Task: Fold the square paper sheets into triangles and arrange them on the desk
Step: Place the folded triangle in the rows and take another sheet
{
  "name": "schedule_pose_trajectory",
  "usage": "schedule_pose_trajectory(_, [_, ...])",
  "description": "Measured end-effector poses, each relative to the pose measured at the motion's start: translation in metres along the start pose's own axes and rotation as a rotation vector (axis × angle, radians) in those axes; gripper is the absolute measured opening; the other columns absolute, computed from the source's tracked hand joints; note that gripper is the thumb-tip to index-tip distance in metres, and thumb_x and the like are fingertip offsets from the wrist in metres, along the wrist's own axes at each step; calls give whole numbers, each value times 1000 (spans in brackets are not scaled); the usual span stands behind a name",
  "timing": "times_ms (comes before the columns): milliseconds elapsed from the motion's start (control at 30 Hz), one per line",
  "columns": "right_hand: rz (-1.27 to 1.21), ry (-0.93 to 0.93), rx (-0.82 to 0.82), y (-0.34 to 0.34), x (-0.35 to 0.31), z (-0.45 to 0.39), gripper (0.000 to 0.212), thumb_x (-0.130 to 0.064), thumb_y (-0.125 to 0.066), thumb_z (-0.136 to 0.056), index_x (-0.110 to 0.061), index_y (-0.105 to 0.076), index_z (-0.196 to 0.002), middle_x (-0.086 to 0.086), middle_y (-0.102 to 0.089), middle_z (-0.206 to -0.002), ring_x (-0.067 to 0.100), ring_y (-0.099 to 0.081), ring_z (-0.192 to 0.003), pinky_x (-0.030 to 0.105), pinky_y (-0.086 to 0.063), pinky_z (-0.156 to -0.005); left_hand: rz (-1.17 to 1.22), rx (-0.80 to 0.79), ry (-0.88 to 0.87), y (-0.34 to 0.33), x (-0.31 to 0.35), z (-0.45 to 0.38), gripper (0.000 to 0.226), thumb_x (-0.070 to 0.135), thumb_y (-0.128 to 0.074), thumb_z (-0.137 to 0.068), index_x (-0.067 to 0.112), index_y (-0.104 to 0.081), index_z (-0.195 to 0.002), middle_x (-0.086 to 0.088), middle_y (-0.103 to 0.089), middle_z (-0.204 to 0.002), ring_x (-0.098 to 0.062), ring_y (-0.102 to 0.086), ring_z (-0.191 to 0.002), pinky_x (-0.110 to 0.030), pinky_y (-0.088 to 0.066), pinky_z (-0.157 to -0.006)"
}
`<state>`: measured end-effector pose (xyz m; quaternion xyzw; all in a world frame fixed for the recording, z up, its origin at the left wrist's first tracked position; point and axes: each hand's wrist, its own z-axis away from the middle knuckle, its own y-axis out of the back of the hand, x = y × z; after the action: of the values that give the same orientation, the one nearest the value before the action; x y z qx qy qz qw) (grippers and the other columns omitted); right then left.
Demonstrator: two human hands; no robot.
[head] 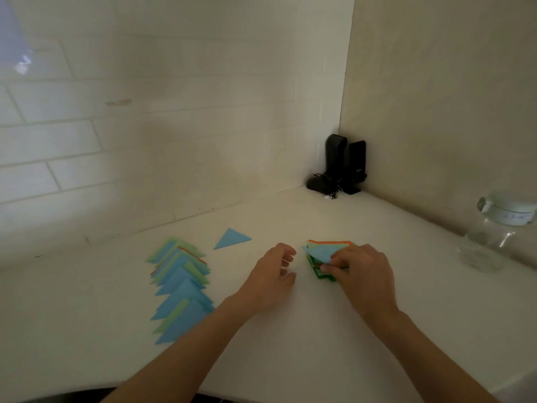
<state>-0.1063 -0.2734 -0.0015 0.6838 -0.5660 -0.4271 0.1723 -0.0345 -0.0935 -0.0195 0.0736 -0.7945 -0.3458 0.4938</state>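
Right hand working the top blue sheet on the paper stack; left hand idle beside it.

We're seeing the right hand [359, 274] pinching a light blue sheet [319, 253] at its near edge, fingers closed on it, atop the stack of square sheets [328, 258] (orange, green, blue) sitting right of centre on the white desk [290, 344]. The left hand [271, 274] is hovering just left of the stack, fingers loosely curled, gripping nothing. Folded triangles [181, 286], mostly blue and green, are lying in an overlapping row at left; a single blue triangle [231, 238] is lying apart, beyond them. Black speakers [344, 164] are standing in the far corner; a glass jar [497, 231] is sitting at right.
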Motion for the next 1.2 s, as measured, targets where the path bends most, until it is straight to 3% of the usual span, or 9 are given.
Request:
schedule_pose_trajectory(100, [-27, 158, 11, 4, -15, 16, 22, -26, -88, -57, -24, -68, -64, -11, -67, -74, 19, -61, -71, 31, -45, -64, -118, 118, -119, 4, 2, 22, 41, 8, -65, -78, 27, -44, -108, 6, -44, -106, -5, -46, -91, -8, -39, -72])
schedule_pose_trajectory(233, [9, 224, -73, -3, -30, 41, 28, -28, -91, -49, -26, -66, -62, -9, -66, -69, 21, -63, -66, 34, -51, -60, -268, 128, -287, 6, 2, 52, 43, 11, -65, -70, 20, -53, -110, 6, -46, -109, -7, -39, -98, -12, -34, -80])
schedule_pose_trajectory(367, [8, 189, -164, -10, -37, 57, 15, -42, -76, -61, -30, -67, -62, -9, -66, -66, 16, -61, -60, 31, -44, -55, -307, 149, -281, 7, -5, 72, 30, 20, -63, -75, 19, -62, -104, 4, -50, -110, -9, -38, -97, -18, -37, -79])
schedule_pose_trajectory(467, [-78, 141, -242, -15, -37, 62, 20, -46, -61, -72, -29, -72, -69, -11, -68, -74, 12, -60, -67, 26, -42, -61, -271, 95, -247, 6, -12, 79, 19, 25, -62, -82, 19, -65, -99, 6, -58, -106, -12, -47, -99, -27, -42, -86])
schedule_pose_trajectory(633, [-240, 45, -309, -9, -38, 58, 7, -29, -74, -77, -23, -73, -74, -11, -67, -76, 5, -60, -73, 23, -47, -71, -173, 146, -172, 8, -10, 75, 14, 29, -63, -83, 17, -68, -86, 8, -65, -94, -13, -54, -92, -23, -41, -84])
schedule_pose_trajectory(733, [-236, -23, -337, -10, -40, 55, 11, -36, -73, -77, -26, -71, -74, -12, -65, -75, 4, -59, -71, 25, -49, -70, -146, 171, -106, 7, -9, 69, 8, 26, -70, -81, 19, -66, -79, 9, -65, -88, -9, -54, -86, -19, -40, -79])
schedule_pose_trajectory(867, [-295, -118, -332, -13, -38, 53, 19, -47, -78, -68, -33, -68, -75, -18, -63, -72, -2, -56, -69, 11, -41, -62, -90, 177, -25, 4, -7, 64, 14, 25, -78, -73, 23, -64, -72, 9, -64, -81, -6, -55, -80, -15, -40, -75])
schedule_pose_trajectory(1033, [-329, -188, -507, -10, -35, 38, 22, -27, -81, -67, -34, -65, -80, -15, -65, -79, -4, -55, -63, 7, -40, -62, -48, 96, 81, 15, -1, 59, 9, 11, -75, -72, 17, -71, -76, 11, -63, -78, 5, -53, -68, -4, -37, -66])
schedule_pose_trajectory(1200, [-380, -197, -592, -5, -31, 32, 23, -19, -78, -72, -37, -65, -78, -14, -68, -81, -11, -54, -59, 2, -39, -61, -58, 28, 98, 22, -3, 60, 15, 8, -70, -76, 23, -72, -79, 13, -65, -82, -1, -55, -70, -3, -38, -68])
